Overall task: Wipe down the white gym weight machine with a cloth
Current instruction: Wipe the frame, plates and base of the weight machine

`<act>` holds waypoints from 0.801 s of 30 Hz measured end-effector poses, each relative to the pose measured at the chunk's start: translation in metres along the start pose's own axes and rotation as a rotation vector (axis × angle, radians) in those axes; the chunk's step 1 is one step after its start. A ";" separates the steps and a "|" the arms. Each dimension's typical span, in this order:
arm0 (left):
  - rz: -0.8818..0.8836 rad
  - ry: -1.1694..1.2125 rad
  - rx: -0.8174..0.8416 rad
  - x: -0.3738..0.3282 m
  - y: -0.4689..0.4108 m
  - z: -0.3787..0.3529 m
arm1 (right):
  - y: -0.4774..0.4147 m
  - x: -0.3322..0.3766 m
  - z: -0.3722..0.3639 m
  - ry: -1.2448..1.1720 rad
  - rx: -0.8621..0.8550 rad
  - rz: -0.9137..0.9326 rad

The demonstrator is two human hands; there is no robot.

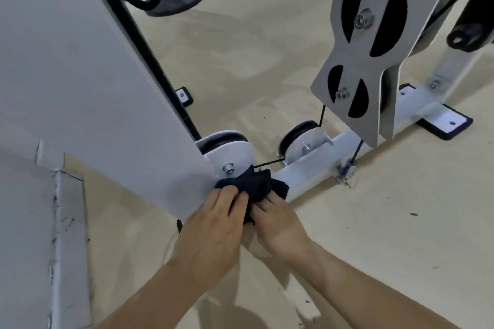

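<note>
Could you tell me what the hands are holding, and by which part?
Both the left hand and right hand grip the dark cloth by its near edge.

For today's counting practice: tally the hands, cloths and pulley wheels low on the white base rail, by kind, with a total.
Bare hands: 2 (left hand, right hand)
Crumpled dark cloth: 1
Black pulley wheels in white brackets on the white metal base rail: 2
Total: 5

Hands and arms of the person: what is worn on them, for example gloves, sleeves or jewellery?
The left hand and the right hand wear no gloves, and no ring shows on the fingers. Both forearms are uncovered up to the edge of the picture: no sleeve, watch or bracelet is in view.
</note>
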State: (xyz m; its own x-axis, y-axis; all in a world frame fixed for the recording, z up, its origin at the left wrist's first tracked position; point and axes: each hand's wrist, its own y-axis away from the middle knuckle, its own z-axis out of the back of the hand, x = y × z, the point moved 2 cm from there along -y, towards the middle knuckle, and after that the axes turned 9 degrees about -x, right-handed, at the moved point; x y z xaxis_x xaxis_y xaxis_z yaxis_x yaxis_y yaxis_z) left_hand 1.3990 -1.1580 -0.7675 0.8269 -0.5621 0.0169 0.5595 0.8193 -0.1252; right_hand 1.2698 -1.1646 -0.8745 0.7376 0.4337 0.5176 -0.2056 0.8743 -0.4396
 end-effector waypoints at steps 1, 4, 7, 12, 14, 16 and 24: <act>0.076 0.062 0.066 -0.002 0.002 -0.006 | 0.003 0.000 0.008 0.085 0.030 0.009; 0.274 0.179 0.138 -0.007 -0.001 -0.028 | 0.004 -0.025 0.046 0.371 -0.035 -0.131; 0.403 0.373 0.063 -0.011 -0.007 -0.045 | -0.008 -0.053 0.070 0.398 -0.007 -0.397; 0.696 0.609 -0.170 -0.010 0.006 -0.055 | 0.002 0.023 -0.014 0.334 0.234 -0.108; 0.677 0.565 -0.181 -0.008 0.016 -0.058 | 0.003 0.019 -0.015 0.249 0.176 0.020; 0.597 0.485 -0.118 -0.008 0.024 -0.061 | 0.004 -0.013 0.009 0.300 0.155 0.120; 0.567 0.455 -0.033 -0.011 0.031 -0.058 | 0.007 -0.031 0.024 0.457 0.119 -0.324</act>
State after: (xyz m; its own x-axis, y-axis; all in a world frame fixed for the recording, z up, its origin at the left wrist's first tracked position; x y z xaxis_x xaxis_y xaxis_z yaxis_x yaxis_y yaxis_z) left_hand 1.4042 -1.1331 -0.8291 0.8800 -0.0496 -0.4725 0.0443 0.9988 -0.0224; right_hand 1.2303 -1.1663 -0.8760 0.9729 0.0238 0.2302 0.0263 0.9769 -0.2119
